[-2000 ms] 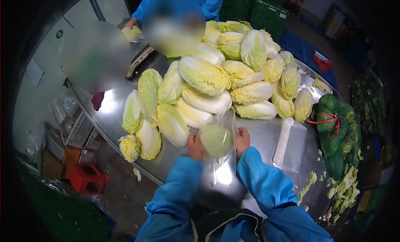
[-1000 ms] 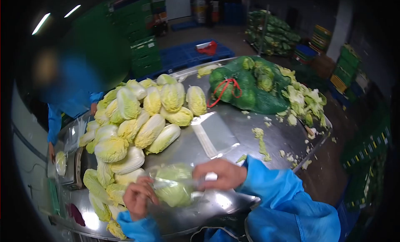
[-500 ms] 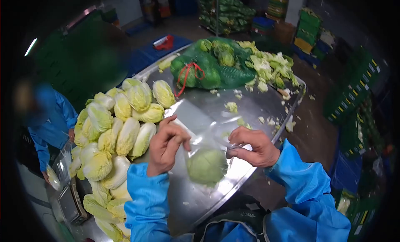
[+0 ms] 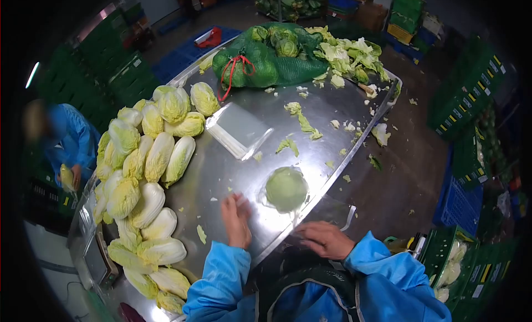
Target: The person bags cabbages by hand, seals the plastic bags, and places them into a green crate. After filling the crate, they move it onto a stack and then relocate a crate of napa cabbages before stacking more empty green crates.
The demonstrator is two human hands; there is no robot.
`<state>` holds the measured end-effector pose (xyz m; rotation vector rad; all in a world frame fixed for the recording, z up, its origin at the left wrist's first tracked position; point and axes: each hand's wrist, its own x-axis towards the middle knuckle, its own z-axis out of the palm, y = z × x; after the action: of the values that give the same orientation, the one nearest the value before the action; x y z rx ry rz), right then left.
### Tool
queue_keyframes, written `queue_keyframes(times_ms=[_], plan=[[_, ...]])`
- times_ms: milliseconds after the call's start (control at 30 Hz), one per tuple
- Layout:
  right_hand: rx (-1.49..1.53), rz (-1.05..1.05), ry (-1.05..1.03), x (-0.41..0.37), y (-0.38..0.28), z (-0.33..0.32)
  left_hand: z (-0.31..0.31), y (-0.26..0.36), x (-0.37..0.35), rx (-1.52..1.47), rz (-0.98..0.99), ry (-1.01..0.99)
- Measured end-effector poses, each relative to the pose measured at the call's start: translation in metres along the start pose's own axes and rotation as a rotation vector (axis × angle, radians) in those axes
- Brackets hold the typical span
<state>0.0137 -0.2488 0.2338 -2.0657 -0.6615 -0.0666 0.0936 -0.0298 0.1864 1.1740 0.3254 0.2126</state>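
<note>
A round pale green cabbage (image 4: 286, 189) sits on the metal table (image 4: 194, 211) near its front edge, with traces of clear plastic film around its base. My left hand (image 4: 237, 219) is to the left of the cabbage and apart from it, its fingers stretched out and blurred at the tips; nothing shows in it. At the table edge, below the cabbage, my right hand (image 4: 324, 240) has its fingers extended, and I see nothing gripped in it. A stack of clear plastic bags (image 4: 241, 128) lies flat beyond the cabbage.
Several napa cabbages (image 4: 160, 156) are piled along the left. A green mesh sack of cabbages (image 4: 271, 59) and loose trimmed leaves (image 4: 349, 56) lie at the far end. Crates (image 4: 468, 100) stand at the right. A person in blue (image 4: 75, 136) holds a napa cabbage at the left.
Both hands have let go of the clear bag around the cabbage and drawn back toward me. The cabbage now rests untouched. My view has shifted, showing more of the near side.
</note>
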Motion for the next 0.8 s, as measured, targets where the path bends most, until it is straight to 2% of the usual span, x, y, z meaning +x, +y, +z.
queue_keyframes(times_ms=[33, 67, 100, 167, 200, 267, 367, 433, 500, 567, 600, 667, 700, 733, 767, 800], plan=[[-0.004, -0.063, 0.055, -0.006, -0.003, 0.006, -0.026, -0.024, -0.015, 0.009, -0.299, -0.13], [0.001, -0.083, -0.031, -0.015, 0.001, 0.015, -0.032, -0.026, -0.032, 0.02, -0.598, -0.258], [0.016, -0.091, -0.03, -0.024, 0.002, 0.021, -0.032, -0.032, -0.052, -0.004, -0.758, -0.28], [-0.114, -0.141, -0.172, -0.039, 0.0, 0.035, -0.029, -0.034, -0.078, -0.036, -0.867, -0.414], [-0.154, -0.121, -0.213, -0.045, -0.001, 0.044, -0.025, -0.034, -0.085, -0.024, -0.859, -0.4], [-0.137, -0.099, -0.225, -0.057, 0.003, 0.054, -0.021, -0.034, -0.098, 0.429, -0.622, -0.504], [-0.091, -0.032, -0.233, -0.076, -0.004, 0.051, -0.032, -0.039, -0.117, 0.301, -0.627, -0.402], [0.088, -0.061, -0.018, -0.09, -0.003, 0.03, -0.03, -0.033, -0.126, 0.315, -0.645, -0.343], [-0.05, 0.088, 0.427, -0.089, 0.015, -0.002, -0.031, -0.029, -0.129, 0.293, -0.64, -0.292], [-0.42, 0.214, 0.615, -0.079, 0.016, -0.032, -0.03, -0.026, -0.13, 0.306, -0.66, -0.282], [-0.422, 0.219, 0.621, -0.083, 0.025, -0.031, -0.029, -0.024, -0.13, 0.349, -0.702, -0.331], [-0.392, 0.396, 0.357, -0.086, 0.047, -0.024, -0.026, -0.021, -0.129, 0.39, -0.745, -0.387], [-0.395, 0.399, 0.355, -0.086, 0.052, -0.021, -0.025, -0.02, -0.13, 0.451, -0.767, -0.483], [-0.314, 0.529, 0.304, -0.086, 0.054, -0.018, -0.025, -0.018, -0.132, 0.507, -0.791, -0.577], [-0.234, 0.656, 0.249, -0.084, 0.056, -0.016, -0.022, -0.015, -0.131, 0.498, -0.796, -0.575], [-0.24, 0.658, 0.241, -0.082, 0.058, -0.014, -0.018, -0.011, -0.128, 0.388, -0.862, -0.551]])
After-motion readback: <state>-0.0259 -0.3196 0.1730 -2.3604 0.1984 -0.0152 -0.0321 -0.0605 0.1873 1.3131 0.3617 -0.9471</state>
